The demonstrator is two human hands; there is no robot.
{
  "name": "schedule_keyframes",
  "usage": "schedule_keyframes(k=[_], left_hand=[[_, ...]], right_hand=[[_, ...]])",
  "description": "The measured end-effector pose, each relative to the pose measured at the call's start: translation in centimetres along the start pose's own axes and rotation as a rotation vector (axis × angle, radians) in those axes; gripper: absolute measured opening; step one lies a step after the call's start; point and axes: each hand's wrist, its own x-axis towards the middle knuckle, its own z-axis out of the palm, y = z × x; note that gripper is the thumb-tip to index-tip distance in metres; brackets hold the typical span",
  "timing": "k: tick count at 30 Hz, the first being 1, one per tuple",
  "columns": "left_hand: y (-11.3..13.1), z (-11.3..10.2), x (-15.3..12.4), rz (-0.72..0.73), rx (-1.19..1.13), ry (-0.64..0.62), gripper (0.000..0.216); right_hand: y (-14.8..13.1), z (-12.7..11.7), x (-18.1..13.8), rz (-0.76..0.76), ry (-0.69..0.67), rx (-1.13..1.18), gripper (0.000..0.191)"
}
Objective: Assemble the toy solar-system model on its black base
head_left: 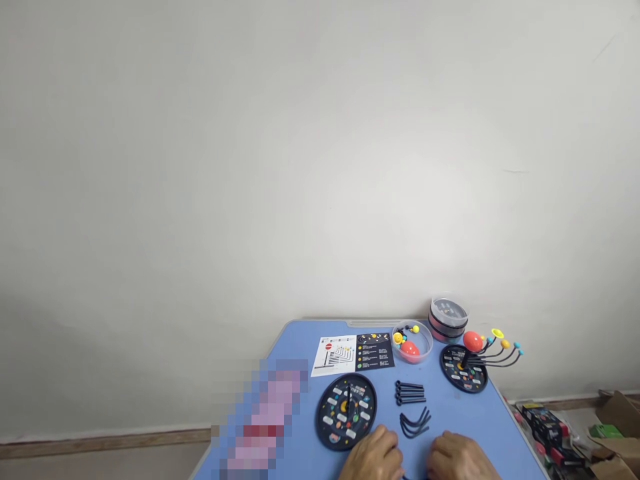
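At the front edge of the table, my left hand is closed, its fingers curled beside the round black base. My right hand is also closed, a short way to the right. Something thin and dark barely shows by the left fingertips at the bottom of the view; what either hand holds is hidden. The base carries printed planets and an upright black post. Just beyond my hands lie several curved black rods, and above them several straight black rods with ringed ends.
A printed instruction sheet lies behind the base. A clear dish holds a red half-ball and small coloured balls. Stacked round containers and an assembled planet model stand at the right. Boxes sit beyond the blue table's right edge.
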Motion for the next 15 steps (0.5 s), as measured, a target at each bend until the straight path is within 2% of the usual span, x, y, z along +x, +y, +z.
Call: schedule_keyframes(k=[4, 6, 10, 15], left_hand=[[0.1, -0.4, 0.3, -0.068, -0.028, -0.11, 0.007], [0.2, -0.7, 0.5, -0.093, -0.043, -0.158, 0.005], [0.2, -0.9, 0.7, -0.104, -0.043, -0.214, 0.018], [0.1, -0.5, 0.6, -0.086, -0.029, -0.206, 0.016]], right_hand=[[1.1, -2.3, 1.4, 0.239, -0.082, 0.105, 0.016], [1.3, -2.3, 1.7, 0.281, -0.099, 0.143, 0.016], [1.3, -1.1, 1.7, 0.253, -0.044, 0.144, 0.018], [1.5, -0.4, 1.8, 0.155, 0.02, 0.103, 0.022]])
